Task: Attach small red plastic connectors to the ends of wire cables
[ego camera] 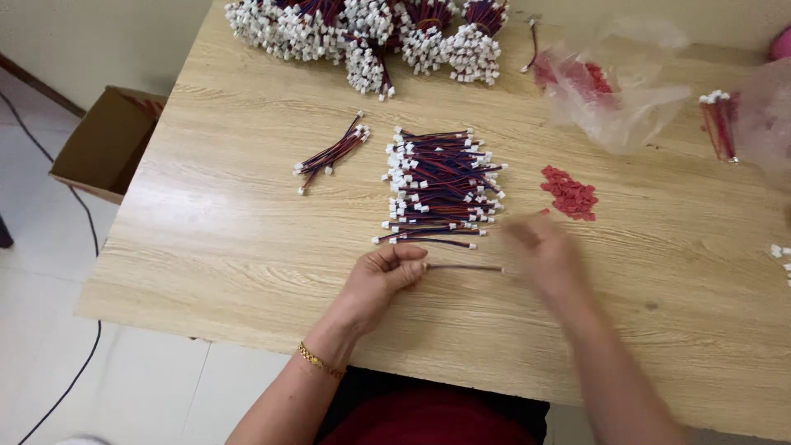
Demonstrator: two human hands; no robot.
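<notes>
My left hand (381, 278) pinches one end of a short red-and-blue wire lead (465, 268) just above the wooden table (231, 239). My right hand (542, 251) is blurred with motion at the wire's other end; its fingers are closed and something small and red shows at their tips. Just beyond both hands lies a flat pile of similar wires with white connectors (441, 185). A small heap of red plastic pieces (568, 194) sits right of that pile, close to my right hand.
A small bunch of wires (331, 154) lies left of the pile. Several bound wire bundles (371, 33) line the far edge. Clear plastic bags (614, 91) with red pieces sit at the back right. An open cardboard box (107, 140) stands on the floor at left.
</notes>
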